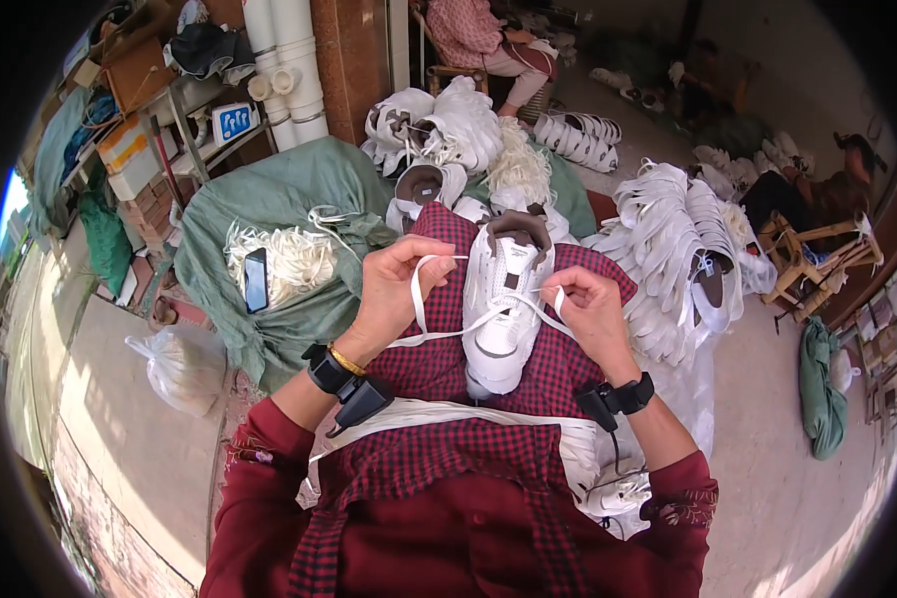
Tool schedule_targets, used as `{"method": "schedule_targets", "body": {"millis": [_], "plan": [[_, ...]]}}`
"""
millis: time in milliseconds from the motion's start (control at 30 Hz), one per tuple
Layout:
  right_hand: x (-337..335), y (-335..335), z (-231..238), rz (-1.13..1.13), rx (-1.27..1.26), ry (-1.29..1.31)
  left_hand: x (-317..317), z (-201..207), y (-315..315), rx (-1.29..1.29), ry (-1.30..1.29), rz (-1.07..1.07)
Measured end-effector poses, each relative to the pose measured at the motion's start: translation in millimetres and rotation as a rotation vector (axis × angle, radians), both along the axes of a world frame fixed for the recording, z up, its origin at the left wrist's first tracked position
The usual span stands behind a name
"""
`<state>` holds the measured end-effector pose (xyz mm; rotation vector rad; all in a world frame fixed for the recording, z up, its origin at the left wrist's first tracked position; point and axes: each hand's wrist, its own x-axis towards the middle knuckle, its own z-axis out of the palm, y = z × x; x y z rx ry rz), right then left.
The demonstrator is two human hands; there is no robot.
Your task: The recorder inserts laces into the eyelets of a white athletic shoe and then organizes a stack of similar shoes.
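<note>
The left hand [397,284] was pinched on one end of a white lace [421,299], and the right hand [590,311] was pinched on the other end. Between them a white shoe [503,299] rested on the checked cloth [568,369] over the person's lap, with heaps of white shoe uppers [668,239] beyond.

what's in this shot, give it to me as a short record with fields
left hand: left hand pinches one end of the white lace, raised
right hand: right hand pinches the other lace end
shoe: white shoe rests on the lap, toe toward the person
lap cover: red checked cloth under the shoe
nearby: green sack with a phone on it, piles of white shoe parts
others: a seated person farther back
</note>
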<state>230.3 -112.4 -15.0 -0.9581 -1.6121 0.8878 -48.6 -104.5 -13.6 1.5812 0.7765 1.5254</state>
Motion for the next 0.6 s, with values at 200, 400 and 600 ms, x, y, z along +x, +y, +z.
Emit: {"method": "schedule_targets", "body": {"millis": [200, 400, 600], "plan": [[-8, -10, 0, -0.024, -0.056, -0.118, 25, -28, 3, -0.169, -0.014, -0.112], [-11, -8, -6, -0.062, -0.022, -0.065, 26, -32, -3, -0.158, -0.006, -0.103], [-10, -7, -5, -0.062, -0.024, -0.078, 25, -34, -3, -0.173, -0.022, -0.082]]}}
